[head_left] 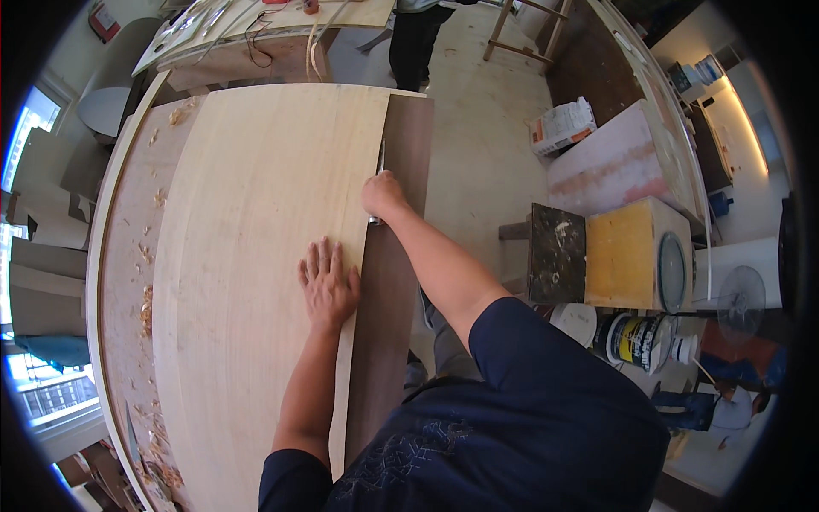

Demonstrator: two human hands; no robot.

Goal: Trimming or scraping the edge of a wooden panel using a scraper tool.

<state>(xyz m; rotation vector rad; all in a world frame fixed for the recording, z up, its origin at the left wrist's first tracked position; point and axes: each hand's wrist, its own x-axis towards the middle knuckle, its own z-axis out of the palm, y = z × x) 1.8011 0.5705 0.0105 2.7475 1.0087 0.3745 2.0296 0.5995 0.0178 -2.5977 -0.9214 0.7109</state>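
Observation:
A wide pale wooden board lies along the workbench. My left hand presses flat on it near its right edge, fingers stretched out and holding nothing. Farther along that edge, my right hand is closed in a fist round a slim metal tool. One narrow end of the tool shows beyond the fist, and a shiny end shows below it. My fingers hide the rest, so its exact kind is unclear. Beneath the board's right edge runs a darker brown strip of bench surface.
Curled wood shavings litter the bench's left side. A second table with cables stands beyond the far end, a person beside it. Right of me are a dark stained stool, a yellow-sided box, buckets and a bag.

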